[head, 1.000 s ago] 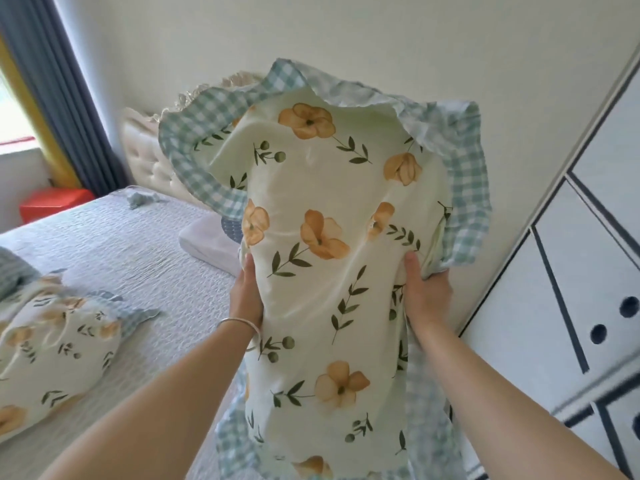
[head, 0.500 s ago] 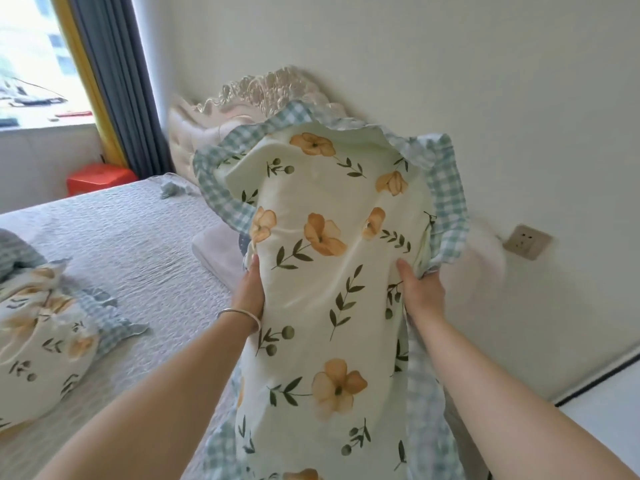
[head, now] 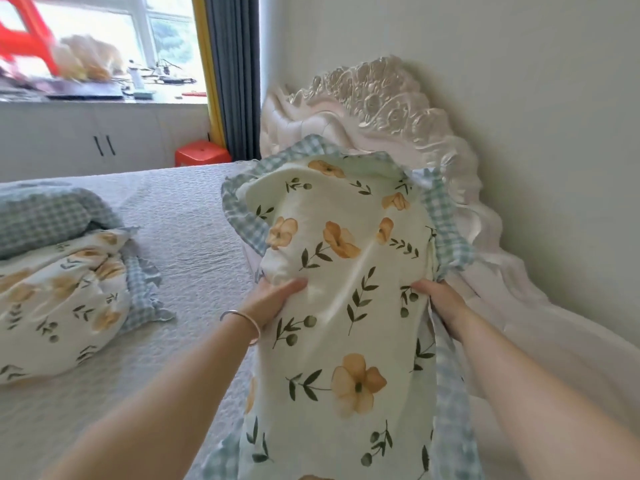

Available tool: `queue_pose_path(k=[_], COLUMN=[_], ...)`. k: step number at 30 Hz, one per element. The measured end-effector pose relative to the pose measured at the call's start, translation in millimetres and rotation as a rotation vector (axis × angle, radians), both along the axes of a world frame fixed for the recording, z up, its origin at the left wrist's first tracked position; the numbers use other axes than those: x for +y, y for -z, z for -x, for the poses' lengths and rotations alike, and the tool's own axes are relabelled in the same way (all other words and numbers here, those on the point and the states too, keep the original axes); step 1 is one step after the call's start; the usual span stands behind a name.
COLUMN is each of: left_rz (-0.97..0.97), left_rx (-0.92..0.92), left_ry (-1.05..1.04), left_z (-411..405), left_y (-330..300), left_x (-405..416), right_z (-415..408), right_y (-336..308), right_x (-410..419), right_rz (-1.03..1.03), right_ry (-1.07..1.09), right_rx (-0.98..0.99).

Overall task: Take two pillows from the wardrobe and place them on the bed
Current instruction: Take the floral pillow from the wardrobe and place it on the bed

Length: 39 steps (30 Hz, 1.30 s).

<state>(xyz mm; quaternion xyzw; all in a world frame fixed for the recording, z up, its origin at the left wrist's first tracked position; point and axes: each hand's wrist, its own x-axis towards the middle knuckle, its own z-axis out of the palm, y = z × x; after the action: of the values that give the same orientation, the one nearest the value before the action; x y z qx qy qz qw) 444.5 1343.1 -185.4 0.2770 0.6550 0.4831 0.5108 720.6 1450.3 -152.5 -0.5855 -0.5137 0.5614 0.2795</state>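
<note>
I hold a pale green pillow (head: 349,278) printed with orange flowers and edged in blue check frill, upright in front of me above the head end of the bed (head: 180,216). My left hand (head: 273,299), with a bangle on the wrist, grips its left side. On the right side of the pillow my right hand (head: 440,303) is shut. A second pillow of the same print (head: 62,289) lies on the grey quilted bedspread at the left. The wardrobe is out of view.
A carved white headboard (head: 391,109) stands against the wall behind the held pillow. A folded blue check blanket (head: 45,216) lies by the second pillow. Beyond the bed are an orange stool (head: 201,155), grey curtains (head: 235,74) and a cluttered window sill (head: 104,93).
My view has swung left, away from the wardrobe and wall socket, toward the headboard and window. The pillow has come lower and nearer the head of the bed, still held by both hands.
</note>
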Motion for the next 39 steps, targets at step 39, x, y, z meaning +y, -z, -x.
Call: queue_pose_path(k=[39], left_rz=[0.581], left_rx=[0.243], left_ry=[-0.551], left_z=[-27.0], left_y=[250.3], left_x=[191.2], right_z=[69.8], right_y=[248.9], right_x=[226.9], right_rz=[-0.367], right_ry=[-0.538], right_rx=[-1.103])
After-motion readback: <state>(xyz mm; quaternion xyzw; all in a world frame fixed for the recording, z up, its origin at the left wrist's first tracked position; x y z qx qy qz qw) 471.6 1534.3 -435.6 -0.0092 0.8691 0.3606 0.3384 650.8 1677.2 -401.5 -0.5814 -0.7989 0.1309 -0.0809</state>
